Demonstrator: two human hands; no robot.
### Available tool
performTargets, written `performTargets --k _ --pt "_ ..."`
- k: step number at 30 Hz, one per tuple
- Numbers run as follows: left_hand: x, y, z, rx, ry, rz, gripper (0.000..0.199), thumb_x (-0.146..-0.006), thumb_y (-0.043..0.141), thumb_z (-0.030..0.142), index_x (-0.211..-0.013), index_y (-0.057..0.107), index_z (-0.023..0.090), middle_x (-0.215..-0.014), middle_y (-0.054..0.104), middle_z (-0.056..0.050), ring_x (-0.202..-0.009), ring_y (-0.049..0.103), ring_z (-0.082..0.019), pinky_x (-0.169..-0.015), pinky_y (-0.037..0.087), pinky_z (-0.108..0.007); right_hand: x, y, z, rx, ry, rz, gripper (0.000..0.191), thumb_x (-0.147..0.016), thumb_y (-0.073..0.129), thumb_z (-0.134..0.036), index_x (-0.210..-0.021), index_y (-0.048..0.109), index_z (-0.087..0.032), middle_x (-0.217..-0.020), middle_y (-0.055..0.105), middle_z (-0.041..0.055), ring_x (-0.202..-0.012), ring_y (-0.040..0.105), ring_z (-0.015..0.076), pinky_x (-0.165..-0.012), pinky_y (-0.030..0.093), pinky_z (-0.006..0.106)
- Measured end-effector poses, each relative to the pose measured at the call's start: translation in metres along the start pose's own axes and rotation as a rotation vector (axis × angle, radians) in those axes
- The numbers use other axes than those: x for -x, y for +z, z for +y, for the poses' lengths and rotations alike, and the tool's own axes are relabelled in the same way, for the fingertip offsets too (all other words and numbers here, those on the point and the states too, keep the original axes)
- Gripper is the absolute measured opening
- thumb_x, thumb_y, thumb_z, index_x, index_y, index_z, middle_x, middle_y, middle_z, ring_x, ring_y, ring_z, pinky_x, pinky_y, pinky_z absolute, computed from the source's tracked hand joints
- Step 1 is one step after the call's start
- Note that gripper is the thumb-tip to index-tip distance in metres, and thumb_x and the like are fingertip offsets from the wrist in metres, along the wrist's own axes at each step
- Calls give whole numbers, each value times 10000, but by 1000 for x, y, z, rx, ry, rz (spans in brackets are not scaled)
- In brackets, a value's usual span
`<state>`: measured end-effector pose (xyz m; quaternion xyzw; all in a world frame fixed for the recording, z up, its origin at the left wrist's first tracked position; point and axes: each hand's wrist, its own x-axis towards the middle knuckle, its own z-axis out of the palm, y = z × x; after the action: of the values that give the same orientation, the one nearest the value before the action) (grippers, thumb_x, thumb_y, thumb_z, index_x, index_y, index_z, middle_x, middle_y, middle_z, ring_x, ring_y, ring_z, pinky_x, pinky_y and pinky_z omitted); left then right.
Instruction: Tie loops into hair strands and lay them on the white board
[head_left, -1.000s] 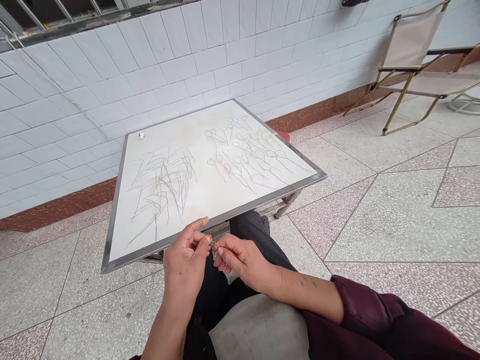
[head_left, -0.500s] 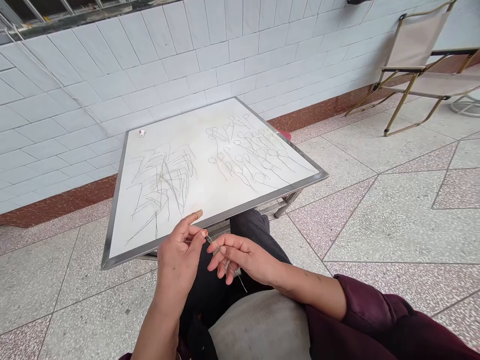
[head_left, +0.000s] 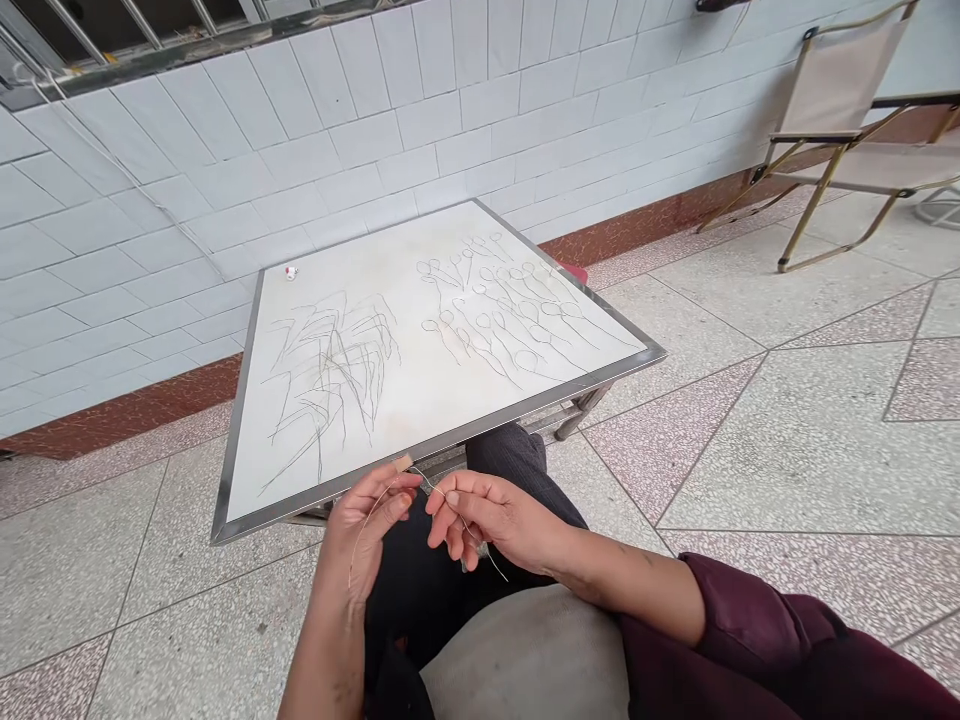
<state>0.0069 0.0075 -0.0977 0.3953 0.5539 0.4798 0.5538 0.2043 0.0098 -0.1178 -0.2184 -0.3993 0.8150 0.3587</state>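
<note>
In front of my lap, a thin silvery wire (head_left: 495,566) runs between my two hands. My right hand (head_left: 495,515) pinches it between thumb and forefinger, and its tail sticks out below the curled fingers. My left hand (head_left: 367,525) has its fingers curled at the wire's other stretch, which bends over the forefinger and curves down across the hand. A tan wrap covers that forefinger's tip. On the white table (head_left: 409,390) lie several loose bent wires (head_left: 330,350) at the left and several wires with looped ends (head_left: 495,310) at the right.
A small white and red object (head_left: 291,272) sits at the table's far left corner. The table's metal edge (head_left: 450,437) lies just beyond my hands. Behind stands a white tiled wall (head_left: 337,150). A folding chair (head_left: 840,110) is at the right.
My left hand has turned and its forefinger has dropped toward the wire. A long curved stretch of wire now shows across that hand. My right hand keeps its pinch, shifted slightly right in view.
</note>
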Motion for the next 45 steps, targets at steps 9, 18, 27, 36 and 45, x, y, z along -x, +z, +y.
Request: performTargets --k 9,18,27,36,45 --pt "7 32 -5 198 52 -19 274 -671 830 229 -932 751 203 -791 716 -15 -731 635 -138 -761 494 -275 2 1 -3 180 17 22 299 -953 515 -449 -954 566 -154 -744 660 14 -525 579 76 -466 499 179" --pt "12 41 -10 196 131 57 315 -724 791 217 -1030 717 212 -772 688 14 -691 611 -124 -719 489 -266 0 0 8 451 -64 122 206 -971 496 -372 -935 570 -182 -716 654 -20 -505 571 64 -474 501 164" --pt "16 49 -13 237 153 51 403 -764 765 214 -1158 681 222 -722 673 34 -695 620 -117 -756 498 -262 0 3 5 680 -113 171 125 -972 435 -256 -877 502 -210 -670 621 -35 -508 571 84 -499 510 189" --pt "18 52 -10 263 77 117 409 -684 817 253 -1076 711 200 -683 657 35 -674 623 -124 -747 492 -275 1 9 7 733 -122 212 239 -995 407 -367 -802 424 -226 -598 563 -48 -468 528 88 -476 484 196" --pt "20 52 -9 322 80 114 383 -702 815 223 -1069 710 197 -703 661 35 -683 617 -100 -748 491 -240 0 5 12 762 -216 184 240 -1024 358 -348 -845 453 -219 -666 603 -29 -526 565 93 -517 489 201"
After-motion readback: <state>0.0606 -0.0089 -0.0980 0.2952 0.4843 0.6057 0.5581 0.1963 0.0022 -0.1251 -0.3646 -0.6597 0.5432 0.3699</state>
